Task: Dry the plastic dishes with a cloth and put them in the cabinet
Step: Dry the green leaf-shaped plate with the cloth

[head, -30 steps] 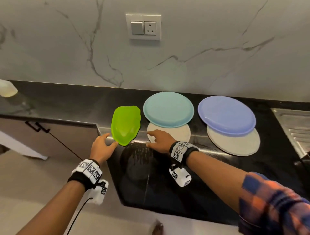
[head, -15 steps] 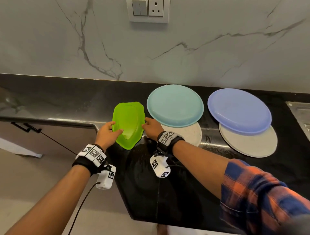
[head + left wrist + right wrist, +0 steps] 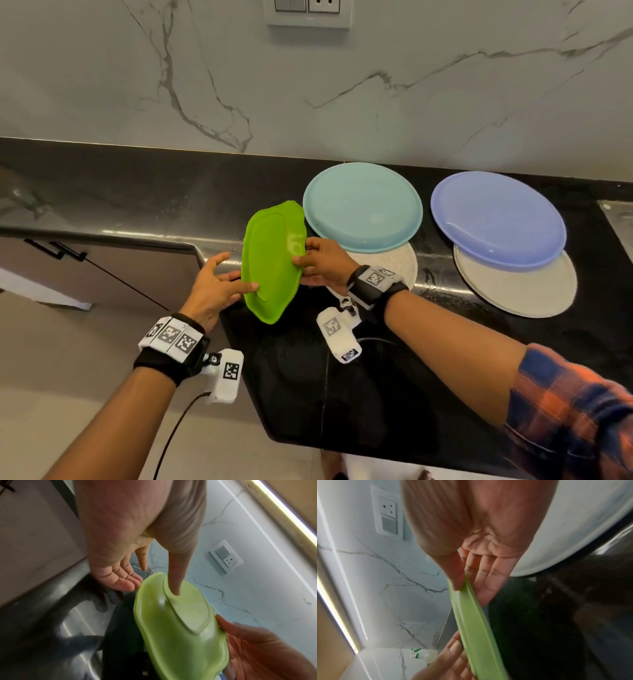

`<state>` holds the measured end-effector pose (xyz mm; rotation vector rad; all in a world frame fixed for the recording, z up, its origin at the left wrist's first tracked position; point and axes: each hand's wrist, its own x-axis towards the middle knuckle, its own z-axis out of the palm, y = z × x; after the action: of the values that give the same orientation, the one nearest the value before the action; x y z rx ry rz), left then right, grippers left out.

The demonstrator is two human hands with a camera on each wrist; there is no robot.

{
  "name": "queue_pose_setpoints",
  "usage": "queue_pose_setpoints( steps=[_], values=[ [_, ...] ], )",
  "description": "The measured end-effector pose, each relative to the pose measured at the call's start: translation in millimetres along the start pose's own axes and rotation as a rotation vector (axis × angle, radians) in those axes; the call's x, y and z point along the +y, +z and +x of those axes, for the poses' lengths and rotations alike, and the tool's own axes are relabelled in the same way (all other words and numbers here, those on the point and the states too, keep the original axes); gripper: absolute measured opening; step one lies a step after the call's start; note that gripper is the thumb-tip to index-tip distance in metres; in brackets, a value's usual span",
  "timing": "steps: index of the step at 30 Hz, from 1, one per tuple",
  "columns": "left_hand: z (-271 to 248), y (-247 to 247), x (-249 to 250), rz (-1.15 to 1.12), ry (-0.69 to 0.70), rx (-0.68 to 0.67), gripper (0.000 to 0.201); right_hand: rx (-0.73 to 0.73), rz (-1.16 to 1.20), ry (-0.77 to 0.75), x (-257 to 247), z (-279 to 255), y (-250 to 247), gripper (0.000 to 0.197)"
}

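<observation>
A bright green leaf-shaped plastic dish (image 3: 272,260) stands tilted on edge in the air over the black counter's front corner. My right hand (image 3: 322,263) pinches its right rim, with the thumb (image 3: 455,577) on one face and the fingers behind. My left hand (image 3: 219,284) is at the dish's left side with fingers straight and spread off it. Only its thumb (image 3: 175,582) touches the dish's underside (image 3: 187,615). I cannot make out a cloth for certain.
A teal plate (image 3: 363,205) and a purple plate (image 3: 496,219) each lie over a white plate (image 3: 520,291) on the counter (image 3: 137,192) behind. A cabinet door with a black handle (image 3: 54,250) is below left. A steel drainboard (image 3: 620,226) is at the right edge.
My right hand left the white plate and took the green dish's right rim. The dish rose and tipped more upright. My left hand eased its hold to a thumb touch.
</observation>
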<state>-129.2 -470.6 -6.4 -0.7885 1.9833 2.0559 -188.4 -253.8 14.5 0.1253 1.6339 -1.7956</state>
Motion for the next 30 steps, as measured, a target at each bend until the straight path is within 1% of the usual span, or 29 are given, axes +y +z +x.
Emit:
queue_pose_setpoints(
  steps=[1,3,6,8,11,15,18,20,24,27,30],
  values=[
    [-7,2,-3,-0.022,-0.003,-0.012,0.081,-0.035,0.01,-0.011,1,-13,-6,0.027],
    [-22,13,-10,-0.051,0.004,-0.039,0.073,-0.049,0.037,-0.038,12,-39,-23,0.029],
    [-53,46,-17,-0.043,0.051,-0.135,0.049,-0.024,0.093,-0.061,35,-81,-60,0.032],
    [-72,76,-24,-0.065,0.056,-0.207,0.035,0.006,0.113,-0.057,51,-112,-88,0.034],
    [-96,125,-37,-0.09,0.015,-0.273,0.025,0.1,0.077,-0.047,76,-157,-128,0.035],
    [-125,196,-56,-0.047,-0.07,-0.367,0.02,0.25,0.053,-0.026,111,-215,-183,0.034],
    [-144,242,-70,-0.003,-0.126,-0.422,0.014,0.37,0.055,0.013,134,-249,-219,0.031],
    [-154,269,-78,0.027,-0.152,-0.439,0.015,0.444,0.029,0.028,148,-266,-241,0.034],
    [-167,303,-93,0.084,-0.175,-0.433,0.018,0.542,-0.139,-0.019,162,-291,-269,0.038],
    [-172,315,-100,0.126,-0.155,-0.408,0.019,0.609,-0.281,-0.044,162,-305,-277,0.032],
    [-172,320,-103,0.156,-0.136,-0.376,0.02,0.667,-0.579,-0.063,161,-311,-283,0.02]
  ],
)
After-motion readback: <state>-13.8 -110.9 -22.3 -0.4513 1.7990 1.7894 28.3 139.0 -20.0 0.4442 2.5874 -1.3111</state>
